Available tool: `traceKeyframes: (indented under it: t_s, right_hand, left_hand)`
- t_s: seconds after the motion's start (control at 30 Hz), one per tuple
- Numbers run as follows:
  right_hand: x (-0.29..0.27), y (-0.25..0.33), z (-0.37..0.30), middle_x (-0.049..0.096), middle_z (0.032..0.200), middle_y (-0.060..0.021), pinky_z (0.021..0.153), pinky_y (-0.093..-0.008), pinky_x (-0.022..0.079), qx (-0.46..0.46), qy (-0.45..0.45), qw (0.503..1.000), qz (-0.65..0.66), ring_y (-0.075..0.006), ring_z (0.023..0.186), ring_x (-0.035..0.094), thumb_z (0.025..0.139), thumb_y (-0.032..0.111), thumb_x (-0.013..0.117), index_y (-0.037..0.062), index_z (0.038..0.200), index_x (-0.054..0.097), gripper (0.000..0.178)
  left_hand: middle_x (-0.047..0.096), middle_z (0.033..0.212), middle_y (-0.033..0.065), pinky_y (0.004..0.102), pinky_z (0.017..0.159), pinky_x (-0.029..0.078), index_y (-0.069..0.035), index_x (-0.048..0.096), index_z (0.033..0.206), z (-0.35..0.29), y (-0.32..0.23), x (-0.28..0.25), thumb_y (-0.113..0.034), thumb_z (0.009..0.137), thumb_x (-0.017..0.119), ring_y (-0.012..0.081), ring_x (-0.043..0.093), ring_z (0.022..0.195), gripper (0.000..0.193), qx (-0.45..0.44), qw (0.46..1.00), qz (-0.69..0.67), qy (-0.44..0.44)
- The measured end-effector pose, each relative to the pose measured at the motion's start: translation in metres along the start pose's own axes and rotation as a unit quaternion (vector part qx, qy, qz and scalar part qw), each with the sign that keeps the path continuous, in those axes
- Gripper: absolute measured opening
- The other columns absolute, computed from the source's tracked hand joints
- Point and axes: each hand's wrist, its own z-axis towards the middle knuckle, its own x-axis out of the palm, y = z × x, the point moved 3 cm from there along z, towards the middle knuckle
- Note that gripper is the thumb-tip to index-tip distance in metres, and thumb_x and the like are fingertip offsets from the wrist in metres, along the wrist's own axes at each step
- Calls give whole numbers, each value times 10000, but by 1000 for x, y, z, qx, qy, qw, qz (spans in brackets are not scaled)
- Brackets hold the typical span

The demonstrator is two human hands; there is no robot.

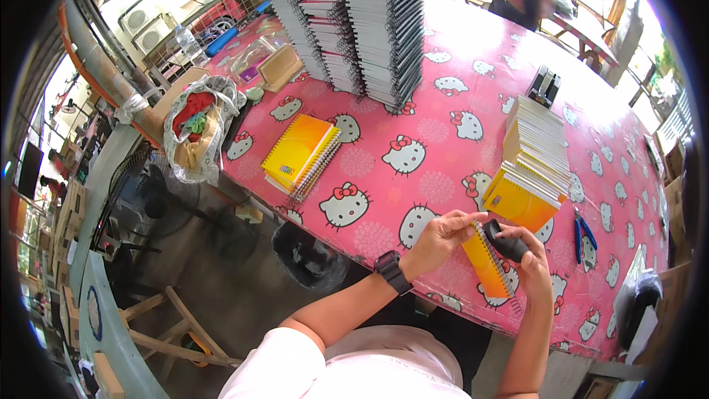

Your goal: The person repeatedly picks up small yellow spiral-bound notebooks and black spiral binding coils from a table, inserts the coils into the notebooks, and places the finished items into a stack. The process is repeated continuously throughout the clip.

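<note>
Two hands meet over one yellow spiral notebook point(484, 267) at the lower right of the frame: the left hand point(447, 233) appears to pinch its upper end, while the right hand's grip point(526, 253) closes around a black tool point(508, 242) beside the coil point(498, 260). Working well here probably means bracing the notebook and sparing the wire any sideways force.

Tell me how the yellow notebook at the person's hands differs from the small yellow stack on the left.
The yellow notebook has the left hand at its upper end, while no hand touches the small yellow stack. The notebook looks like a single one; the stack holds several. The notebook's cover shows only as a narrow slanted strip, whereas the stack's top cover shows broad. Both have yellow-orange covers and spiral bindings.
</note>
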Motion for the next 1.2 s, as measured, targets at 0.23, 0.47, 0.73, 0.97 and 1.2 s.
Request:
traceKeyframes:
  t_s: [0.23, 0.47, 0.73, 0.97, 1.2]
  right_hand:
    - [-2, -5, -11, 561, 1036, -71, 778, -259, 427, -27, -22, 999, -32, -133, 882, 539, 714, 552, 717, -2, 1049, 620, 655]
    - [-45, -14, -37, 552, 1245, -187, 946, -391, 403, -79, -213, 901, -370, -299, 1100, 531, 698, 456, 776, 16, 1058, 609, 592]
    - [-58, 21, -80, 520, 1332, -151, 1002, -423, 379, -85, -274, 810, -512, -311, 1214, 445, 691, 243, 791, 50, 1072, 635, 455]
    - [18, 34, -57, 623, 880, -64, 713, -236, 479, -149, -232, 943, -185, -133, 781, 606, 767, 90, 769, 5, 1010, 629, 293]
    - [27, 27, -61, 577, 774, -32, 619, -228, 431, -141, -261, 952, -80, -94, 689, 529, 789, 141, 779, 4, 949, 603, 274]
  left_hand:
    - [539, 943, -23, 197, 803, 433, -44, 625, 1234, -2, 0, 8, 42, 906, 544, 62, 512, 854, 348, 23, 1000, 6, 14]
    - [563, 945, -4, 198, 763, 454, -25, 672, 1132, -2, 4, 10, -1, 913, 577, 60, 544, 857, 240, -10, 993, -113, 25]
    - [633, 1012, 50, 237, 741, 500, -25, 704, 1035, 1, -47, 36, 0, 871, 639, 97, 608, 913, 178, 103, 987, 102, 69]
    - [673, 909, 84, 240, 642, 532, -23, 710, 997, -7, -69, 65, 21, 799, 714, 127, 660, 771, 203, 213, 962, 169, 27]
    - [681, 873, 77, 226, 657, 525, -21, 693, 927, -12, -69, 61, 16, 795, 722, 122, 664, 775, 140, 170, 971, 168, 26]
